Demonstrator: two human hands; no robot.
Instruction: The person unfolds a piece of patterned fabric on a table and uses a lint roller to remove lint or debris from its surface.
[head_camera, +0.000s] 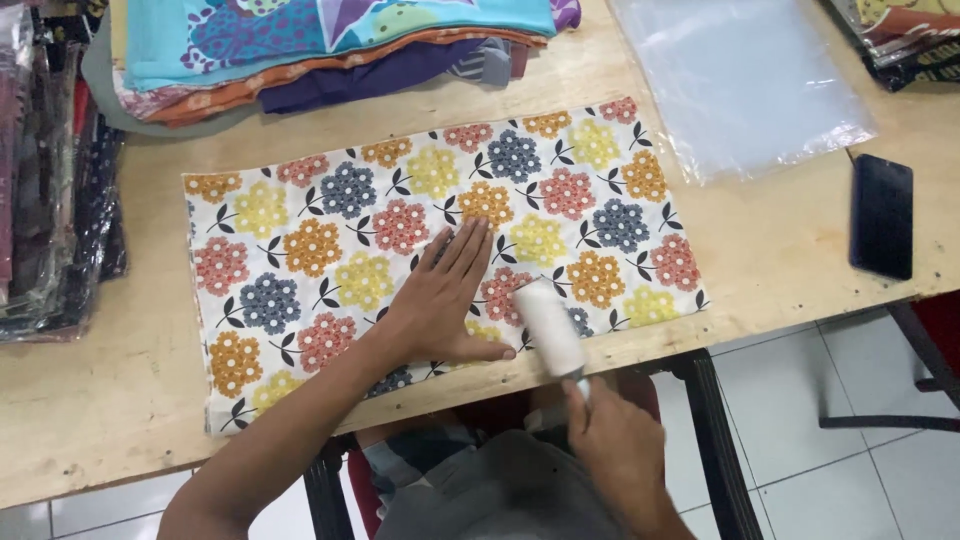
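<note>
White cloth printed with yellow, orange, pink and grey-blue flower clusters, the floral fabric (440, 240) lies spread flat across a wooden table (100, 400), its near edge running close along the table's front edge. The left hand (440, 300) rests palm down on the fabric's near middle, fingers straight and together, thumb stretched out toward the right, gripping nothing. Just to the right of that thumb, a white lint roller (548, 327) sits tilted on the cloth at its front edge; the right hand (620, 445), below the table's edge, is closed around the roller's handle, with the roller head pointing up and away from the person. The two hands are near each other, the roller's head almost beside the left thumb.

Beyond the fabric, at the table's far side, a stack of folded cloths (330, 50) in turquoise, orange and purple lies against the cloth's upper edge. To the right, a clear plastic bag (740, 80) lies flat, and a dark phone (882, 215) rests near the table's right end. At the left, bagged textiles (50, 180) are piled. White floor tiles (830, 460) show beneath the table
</note>
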